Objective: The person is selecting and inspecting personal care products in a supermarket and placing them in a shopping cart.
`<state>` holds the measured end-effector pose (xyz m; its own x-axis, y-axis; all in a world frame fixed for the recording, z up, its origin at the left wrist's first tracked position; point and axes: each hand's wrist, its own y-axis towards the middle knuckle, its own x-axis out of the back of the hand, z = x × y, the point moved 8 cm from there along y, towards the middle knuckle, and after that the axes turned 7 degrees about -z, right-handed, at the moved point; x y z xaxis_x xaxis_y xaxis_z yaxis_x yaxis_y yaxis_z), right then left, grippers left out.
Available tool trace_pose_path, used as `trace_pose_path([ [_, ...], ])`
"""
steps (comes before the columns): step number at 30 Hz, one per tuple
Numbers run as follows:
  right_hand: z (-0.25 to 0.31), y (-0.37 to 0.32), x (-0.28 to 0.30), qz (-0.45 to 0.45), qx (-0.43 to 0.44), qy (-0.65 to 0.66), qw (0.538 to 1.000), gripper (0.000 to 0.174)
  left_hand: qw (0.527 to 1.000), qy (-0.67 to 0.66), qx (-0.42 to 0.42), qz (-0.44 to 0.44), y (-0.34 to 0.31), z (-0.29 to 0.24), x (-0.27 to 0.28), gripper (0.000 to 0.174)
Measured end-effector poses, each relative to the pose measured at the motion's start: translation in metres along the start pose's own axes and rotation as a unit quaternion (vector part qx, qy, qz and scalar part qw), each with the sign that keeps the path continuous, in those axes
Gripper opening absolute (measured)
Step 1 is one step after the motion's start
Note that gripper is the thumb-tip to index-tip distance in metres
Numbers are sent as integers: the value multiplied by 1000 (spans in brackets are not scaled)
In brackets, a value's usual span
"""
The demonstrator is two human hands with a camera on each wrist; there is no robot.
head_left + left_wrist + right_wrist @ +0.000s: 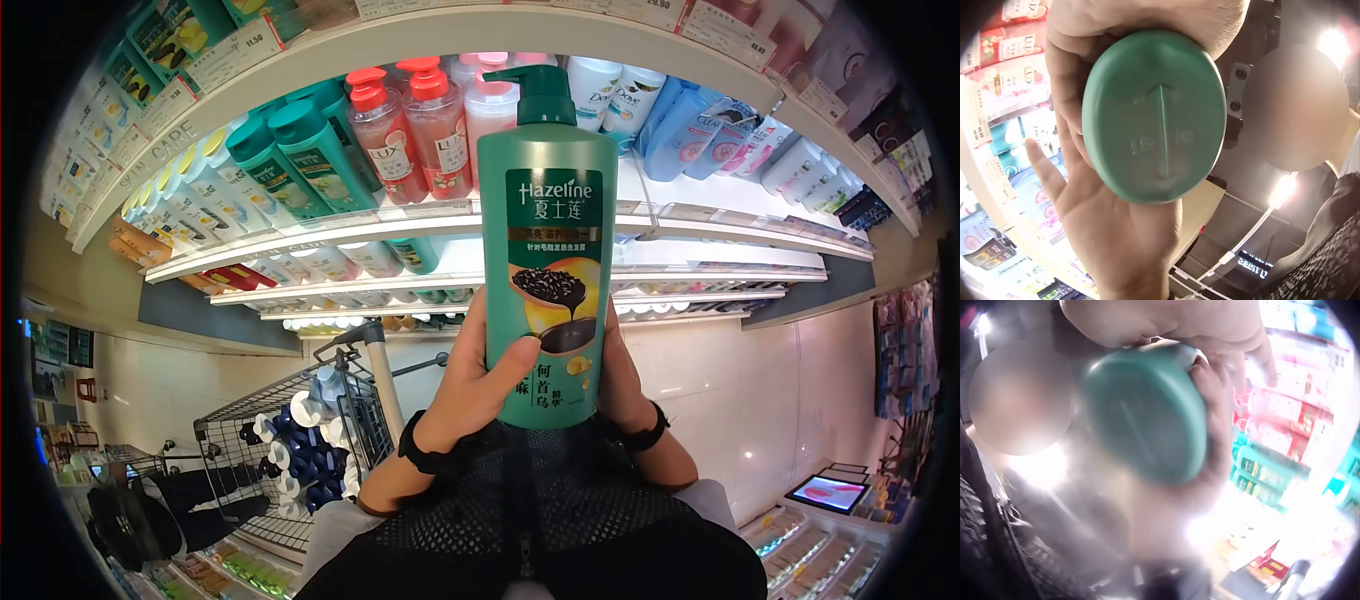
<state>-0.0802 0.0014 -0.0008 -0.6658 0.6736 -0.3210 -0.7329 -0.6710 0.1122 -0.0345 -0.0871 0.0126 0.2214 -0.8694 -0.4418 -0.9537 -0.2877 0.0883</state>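
A large green pump bottle (548, 230), labelled Hazeline, stands upright in front of the person, its label facing the head camera. My left hand (480, 375) grips its lower left side, the thumb lying across the front. On the opposite side, my right hand (622, 385) holds the lower edge, most of its fingers hidden behind the bottle. The left wrist view shows the oval bottle base (1154, 119) from below, with the palm of my right hand (1122, 231) against it. In the blurred right wrist view, both hands surround the base (1147, 419).
Beyond the bottle are shelves (420, 215) with red-capped pump bottles (435, 135), green bottles (310, 150) and blue packs (690, 135). A wire shopping cart (225, 450) holding several bottles is at the lower left. Pale floor tiles (760, 390) lie to the right.
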Motion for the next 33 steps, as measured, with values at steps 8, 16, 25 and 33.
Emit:
trace_pose_path([
  [8,-9,-6,2,-82,-4,88,993,79,983,167,-82,-8,-1,-11,1,57],
  [16,-25,-17,7,-74,1,62,995,82,980,149,-129,17,-11,-8,2,60],
  [25,-2,-12,-2,-93,46,55,993,78,990,98,-103,-11,-12,-7,-1,60],
  [33,-3,-12,-4,-103,31,67,992,77,991,89,-92,-27,-13,-7,2,54],
])
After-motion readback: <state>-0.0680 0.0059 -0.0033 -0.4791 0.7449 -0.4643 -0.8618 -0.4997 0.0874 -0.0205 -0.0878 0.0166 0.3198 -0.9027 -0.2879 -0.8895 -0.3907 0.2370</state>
